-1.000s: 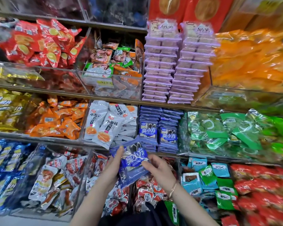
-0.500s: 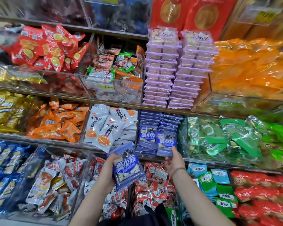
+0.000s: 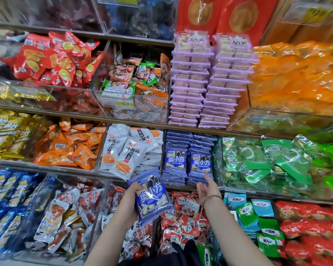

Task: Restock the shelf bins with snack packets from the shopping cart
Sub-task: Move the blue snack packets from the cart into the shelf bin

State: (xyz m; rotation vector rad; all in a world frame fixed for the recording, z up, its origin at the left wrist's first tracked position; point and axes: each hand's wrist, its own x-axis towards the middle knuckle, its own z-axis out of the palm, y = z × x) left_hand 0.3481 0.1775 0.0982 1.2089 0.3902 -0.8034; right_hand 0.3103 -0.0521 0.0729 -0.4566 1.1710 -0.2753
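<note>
My left hand [image 3: 130, 200] grips a small stack of blue snack packets [image 3: 152, 196] with white lettering, held below the middle shelf. On that shelf two stacks of the same blue packets [image 3: 188, 160] stand side by side in their bin. My right hand [image 3: 207, 187] is open, palm turned inward, its fingertips touching the lower front of the right-hand stack. A thin bracelet circles that wrist. The shopping cart is out of view.
White packets [image 3: 123, 152] fill the bin to the left of the blue stacks, green bags [image 3: 267, 162] the bin to the right. Purple trays [image 3: 210, 83] are stacked on the shelf above. Clear bins of red packets [image 3: 185, 212] sit under my hands.
My right hand let go of the shared stack, carried a packet up to the right-hand blue stack on the shelf and now rests open against it. The left hand stayed low with the remaining packets.
</note>
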